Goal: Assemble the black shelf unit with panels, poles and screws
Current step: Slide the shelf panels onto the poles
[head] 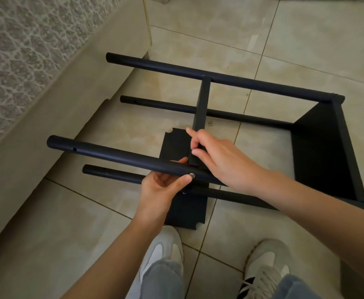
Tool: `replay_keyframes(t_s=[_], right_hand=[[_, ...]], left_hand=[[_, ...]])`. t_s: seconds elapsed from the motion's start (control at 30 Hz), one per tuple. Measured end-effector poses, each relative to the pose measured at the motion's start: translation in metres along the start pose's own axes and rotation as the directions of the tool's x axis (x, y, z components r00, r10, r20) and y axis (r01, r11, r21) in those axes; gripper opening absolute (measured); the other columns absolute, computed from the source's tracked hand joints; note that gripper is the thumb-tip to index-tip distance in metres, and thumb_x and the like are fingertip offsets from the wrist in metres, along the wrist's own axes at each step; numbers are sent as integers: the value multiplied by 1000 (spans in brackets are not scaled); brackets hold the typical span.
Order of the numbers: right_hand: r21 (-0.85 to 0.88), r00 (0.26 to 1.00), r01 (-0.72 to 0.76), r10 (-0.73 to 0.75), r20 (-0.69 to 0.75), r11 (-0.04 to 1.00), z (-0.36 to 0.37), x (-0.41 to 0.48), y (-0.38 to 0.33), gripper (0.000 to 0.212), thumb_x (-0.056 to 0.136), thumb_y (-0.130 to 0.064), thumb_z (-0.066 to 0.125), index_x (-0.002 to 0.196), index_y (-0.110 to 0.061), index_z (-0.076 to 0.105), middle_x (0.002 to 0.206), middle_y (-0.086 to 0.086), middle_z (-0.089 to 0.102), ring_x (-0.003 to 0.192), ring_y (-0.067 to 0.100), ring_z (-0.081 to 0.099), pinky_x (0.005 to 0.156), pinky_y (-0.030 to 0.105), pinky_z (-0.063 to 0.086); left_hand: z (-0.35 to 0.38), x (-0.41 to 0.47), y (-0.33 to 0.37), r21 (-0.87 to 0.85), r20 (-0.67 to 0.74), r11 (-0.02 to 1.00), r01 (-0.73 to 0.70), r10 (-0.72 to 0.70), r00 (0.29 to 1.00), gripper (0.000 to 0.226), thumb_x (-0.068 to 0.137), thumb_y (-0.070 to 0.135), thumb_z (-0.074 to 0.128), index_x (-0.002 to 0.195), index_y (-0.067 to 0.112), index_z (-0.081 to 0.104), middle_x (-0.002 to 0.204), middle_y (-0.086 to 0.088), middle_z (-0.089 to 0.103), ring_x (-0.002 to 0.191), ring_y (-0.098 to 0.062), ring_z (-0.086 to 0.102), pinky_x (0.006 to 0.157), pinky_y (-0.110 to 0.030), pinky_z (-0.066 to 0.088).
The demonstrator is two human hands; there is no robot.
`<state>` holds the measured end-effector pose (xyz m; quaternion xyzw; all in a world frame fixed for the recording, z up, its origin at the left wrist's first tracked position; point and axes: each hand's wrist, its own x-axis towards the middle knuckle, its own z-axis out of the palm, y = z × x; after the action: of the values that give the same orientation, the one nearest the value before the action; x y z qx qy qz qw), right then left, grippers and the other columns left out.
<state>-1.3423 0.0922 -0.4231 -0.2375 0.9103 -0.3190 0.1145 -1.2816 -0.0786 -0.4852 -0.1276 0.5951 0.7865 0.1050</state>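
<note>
The black shelf unit lies on its side on the tiled floor. Several black poles run leftward from an end panel point(321, 152) at the right. My left hand point(166, 182) curls round the near upper pole point(116, 155) from below, and its thumb presses a silver screw point(191, 175) against the pole. A middle panel point(201, 106) stands edge-on between the poles. My right hand point(215, 156) grips that panel's near edge with curled fingers, the index finger lying along it. Another loose black panel point(185, 214) lies flat on the floor beneath.
A beige sofa point(47, 87) with a patterned cover fills the left side, close to the poles' free ends. My two feet in pale sneakers point(166, 253) stand on the tiles just in front of the unit. Open floor lies beyond the unit.
</note>
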Motion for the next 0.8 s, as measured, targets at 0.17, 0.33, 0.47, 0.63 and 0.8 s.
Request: replay_keyframes(t_s=[0.17, 0.33, 0.47, 0.63, 0.8], right_hand=[[34, 1000, -3, 2, 13, 999, 0, 1, 6, 8, 104, -29, 40, 96, -27, 41, 156, -5, 35, 110, 12, 64, 81, 33, 54], [59, 1000, 9, -10, 14, 998, 3, -2, 13, 7, 104, -28, 41, 99, -24, 41, 156, -11, 34, 50, 7, 53, 56, 14, 43], [92, 1000, -3, 2, 12, 996, 3, -1, 15, 6, 103, -29, 40, 98, -25, 40, 155, -13, 35, 44, 17, 45, 49, 17, 41], [285, 1000, -27, 22, 21, 958, -7, 1, 16, 6, 103, -22, 43, 104, -19, 48, 138, -4, 57, 99, -23, 54, 85, 11, 48], [671, 967, -228, 244, 73, 705, -17, 2, 28, 13, 102, -23, 46, 106, -19, 58, 117, -7, 68, 111, 5, 64, 92, 34, 56]], left_hand=[[9, -10, 3, 24, -143, 1000, 3, 1, 990, 61, 63, 31, 85, 119, 20, 62, 105, 5, 77, 100, -8, 72, 76, -10, 53], [23, -26, 12, 440, -356, 898, -1, 175, 918, 47, 59, 62, 76, 88, 26, 65, 75, 15, 71, 70, -2, 69, 61, -10, 50], [16, -24, 21, 878, -147, 457, -141, 540, 829, 40, 69, 56, 76, 73, 24, 52, 62, 11, 51, 65, -12, 50, 66, -31, 45], [-2, -4, 49, 929, 303, 16, -371, 542, 784, 48, 73, 50, 76, 107, 18, 67, 107, 3, 62, 102, -23, 51, 80, -34, 37], [4, 26, 85, 824, 566, -139, -549, 168, 807, 74, 82, 53, 62, 149, 29, 41, 153, 5, 41, 144, -20, 32, 115, -46, 32]])
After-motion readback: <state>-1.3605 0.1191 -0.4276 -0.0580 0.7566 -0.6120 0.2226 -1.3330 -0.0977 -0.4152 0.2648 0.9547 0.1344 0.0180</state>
